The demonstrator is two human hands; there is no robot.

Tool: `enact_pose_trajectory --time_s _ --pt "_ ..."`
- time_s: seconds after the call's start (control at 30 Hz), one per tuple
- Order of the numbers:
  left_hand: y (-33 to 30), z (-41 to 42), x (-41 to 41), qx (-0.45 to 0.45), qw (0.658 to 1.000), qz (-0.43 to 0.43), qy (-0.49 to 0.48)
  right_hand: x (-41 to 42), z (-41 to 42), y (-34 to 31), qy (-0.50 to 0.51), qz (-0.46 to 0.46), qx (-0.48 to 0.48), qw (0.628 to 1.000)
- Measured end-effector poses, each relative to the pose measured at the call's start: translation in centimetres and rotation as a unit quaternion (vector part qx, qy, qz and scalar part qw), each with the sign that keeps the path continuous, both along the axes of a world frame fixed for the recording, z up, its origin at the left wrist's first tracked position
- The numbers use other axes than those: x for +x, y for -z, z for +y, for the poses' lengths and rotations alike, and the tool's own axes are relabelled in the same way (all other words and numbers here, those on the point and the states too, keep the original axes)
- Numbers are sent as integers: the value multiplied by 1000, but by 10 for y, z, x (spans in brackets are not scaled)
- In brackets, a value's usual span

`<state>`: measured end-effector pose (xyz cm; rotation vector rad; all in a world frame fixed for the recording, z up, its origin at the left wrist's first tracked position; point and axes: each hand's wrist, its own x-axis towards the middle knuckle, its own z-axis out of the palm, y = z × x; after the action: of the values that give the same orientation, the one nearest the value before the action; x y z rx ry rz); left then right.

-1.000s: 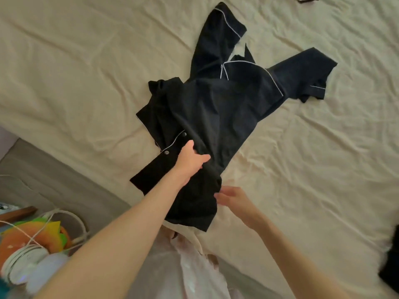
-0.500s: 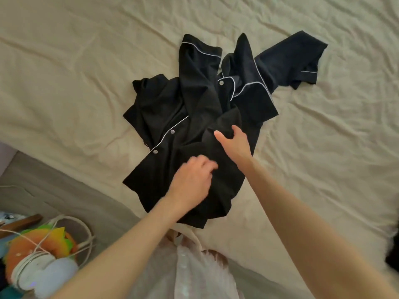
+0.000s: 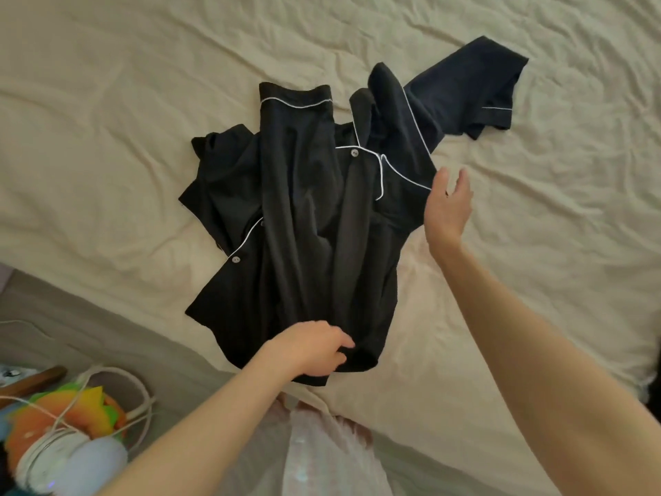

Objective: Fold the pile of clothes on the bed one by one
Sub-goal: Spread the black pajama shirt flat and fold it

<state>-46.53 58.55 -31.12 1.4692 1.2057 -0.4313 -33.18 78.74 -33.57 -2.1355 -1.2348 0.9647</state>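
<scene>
Left hand (image 3: 314, 349) grips the black shirt's (image 3: 304, 216) hem near the bed's (image 3: 107, 137) edge; right hand (image 3: 447, 205) hovers open beside its collar.

Two bare forearms, no sleeves in view, pale pink sheer garment (image 3: 322, 460) at the torso

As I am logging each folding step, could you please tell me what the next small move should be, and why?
Probably the right hand, open beside the shirt, should take the sleeve that sprawls onto the sheet and fold it inward, while the left hand holds the hem.
</scene>
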Motion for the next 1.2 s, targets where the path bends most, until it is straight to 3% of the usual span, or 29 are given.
enact_pose_trajectory --time_s 0.1,0.17,0.27,0.37,0.53,0.63,0.73,0.87,0.97,1.07,1.2 --pt "-8 7 -14 11 1000 -1 -24 -5 13 13 -203 -96 -14 974" --pt "-11 16 -26 48 997 15 -50 -4 14 24 -280 -131 -81 947" --pt "-12 34 -41 108 989 47 -92 6 9 37 -269 -128 -184 936" --pt "-8 59 -46 154 978 54 -128 18 4 42 -252 -95 -199 942" --pt "-4 102 -36 282 943 56 -166 28 -14 32 -236 -28 -50 970" --pt "-2 135 -23 339 929 95 -111 32 -27 28 -224 -6 4 975" --pt "5 177 -14 381 912 151 -3 36 -6 33 -210 -57 -20 976" --pt "15 214 -14 345 916 200 52 29 32 40 -299 -91 -124 942" --pt "18 210 -23 314 918 215 111 22 36 42 -333 -43 -208 919" --pt "20 174 -30 315 933 165 54 26 13 34 -341 -14 -248 907" --pt "21 117 -29 270 958 93 33 56 -36 27 -329 -65 -318 887"
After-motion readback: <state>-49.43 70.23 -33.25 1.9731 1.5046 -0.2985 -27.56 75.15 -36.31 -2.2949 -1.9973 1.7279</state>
